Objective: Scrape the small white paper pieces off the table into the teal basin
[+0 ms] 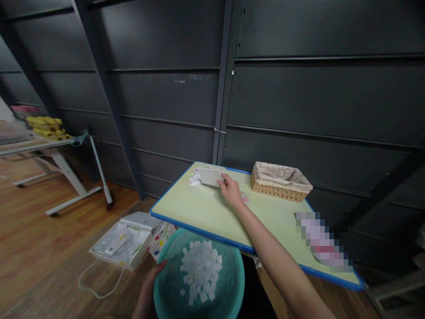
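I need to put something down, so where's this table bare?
The table's front left, between the white scraps and front blue edge; also between the right forearm, basket and pixelated item. It's crowded at back left, where your right hand holds a white card by the scraps.

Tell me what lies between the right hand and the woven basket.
In the head view, a small pinkish patch shows between the right hand and the woven basket, too blurred to identify.
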Action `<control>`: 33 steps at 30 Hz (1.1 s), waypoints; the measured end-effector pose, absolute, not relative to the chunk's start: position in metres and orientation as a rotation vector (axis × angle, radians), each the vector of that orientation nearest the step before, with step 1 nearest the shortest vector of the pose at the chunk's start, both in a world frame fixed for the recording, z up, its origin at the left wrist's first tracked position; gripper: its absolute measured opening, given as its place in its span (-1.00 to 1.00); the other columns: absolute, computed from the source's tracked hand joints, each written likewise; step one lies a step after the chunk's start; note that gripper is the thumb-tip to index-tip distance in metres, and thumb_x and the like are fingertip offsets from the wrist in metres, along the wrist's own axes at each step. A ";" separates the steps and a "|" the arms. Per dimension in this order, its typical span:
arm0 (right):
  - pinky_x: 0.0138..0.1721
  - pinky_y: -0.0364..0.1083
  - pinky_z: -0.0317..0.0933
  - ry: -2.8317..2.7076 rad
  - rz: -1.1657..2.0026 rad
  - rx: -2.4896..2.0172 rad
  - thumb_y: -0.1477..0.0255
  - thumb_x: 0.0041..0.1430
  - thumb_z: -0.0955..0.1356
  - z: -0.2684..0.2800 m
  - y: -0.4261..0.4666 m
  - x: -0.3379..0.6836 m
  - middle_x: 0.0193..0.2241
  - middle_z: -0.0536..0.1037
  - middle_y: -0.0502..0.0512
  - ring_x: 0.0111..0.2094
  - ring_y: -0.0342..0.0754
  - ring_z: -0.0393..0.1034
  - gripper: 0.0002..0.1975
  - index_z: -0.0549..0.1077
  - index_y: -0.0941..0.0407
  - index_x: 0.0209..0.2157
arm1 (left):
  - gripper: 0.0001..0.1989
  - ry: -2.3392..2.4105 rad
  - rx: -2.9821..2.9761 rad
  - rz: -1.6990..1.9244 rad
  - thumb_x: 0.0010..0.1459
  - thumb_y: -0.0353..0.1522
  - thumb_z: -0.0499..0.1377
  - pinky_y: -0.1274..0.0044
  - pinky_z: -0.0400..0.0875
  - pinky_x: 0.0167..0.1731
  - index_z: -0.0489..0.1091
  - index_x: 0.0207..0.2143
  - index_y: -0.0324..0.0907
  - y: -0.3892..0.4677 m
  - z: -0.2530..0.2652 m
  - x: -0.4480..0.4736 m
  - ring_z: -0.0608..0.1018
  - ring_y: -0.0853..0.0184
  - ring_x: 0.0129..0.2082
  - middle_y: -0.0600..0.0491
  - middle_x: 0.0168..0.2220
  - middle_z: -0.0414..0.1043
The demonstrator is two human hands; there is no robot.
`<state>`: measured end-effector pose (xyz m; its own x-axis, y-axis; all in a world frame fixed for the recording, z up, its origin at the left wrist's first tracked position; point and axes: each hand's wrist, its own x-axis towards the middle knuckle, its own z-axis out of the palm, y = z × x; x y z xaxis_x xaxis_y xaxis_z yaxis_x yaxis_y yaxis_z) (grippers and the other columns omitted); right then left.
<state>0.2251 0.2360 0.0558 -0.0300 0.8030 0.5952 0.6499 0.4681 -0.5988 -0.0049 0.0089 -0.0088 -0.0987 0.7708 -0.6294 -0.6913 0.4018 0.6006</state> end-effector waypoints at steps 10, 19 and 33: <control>-0.10 -0.07 0.24 -1.938 0.196 -1.177 0.46 0.27 0.25 0.067 0.251 0.184 -0.12 0.59 0.20 -0.17 0.02 0.47 -0.71 0.47 0.12 -0.02 | -0.21 1.205 0.079 1.252 -0.02 -0.39 0.29 0.30 0.53 -0.22 0.14 0.27 -0.32 0.003 0.000 -0.004 0.68 0.06 -0.36 -0.01 -0.44 0.67; -0.13 -0.06 0.25 -1.969 0.210 -1.178 0.51 0.19 0.28 0.069 0.252 0.196 -0.19 0.60 0.21 -0.22 0.01 0.46 -0.72 0.50 0.16 -0.09 | -0.37 1.152 0.053 1.205 -0.03 -0.37 0.30 0.28 0.56 -0.29 0.33 0.14 -0.30 0.004 -0.021 -0.017 0.67 0.05 -0.40 -0.02 -0.48 0.66; -0.45 -0.18 0.31 -1.703 0.516 -1.237 0.49 0.02 0.33 0.081 0.257 0.243 -0.35 0.58 0.11 -0.46 -0.13 0.40 -0.73 0.53 0.21 -0.20 | -0.51 1.126 0.033 1.248 -0.05 -0.42 0.30 0.36 0.54 -0.31 0.42 0.00 -0.28 0.006 -0.010 -0.013 0.67 0.11 -0.39 -0.01 -0.43 0.67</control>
<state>0.2435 0.2575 0.0811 -0.0531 0.8973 0.4383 0.5036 0.4030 -0.7641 -0.0125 0.0060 -0.0098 -0.1098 0.7523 -0.6496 -0.7230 0.3880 0.5716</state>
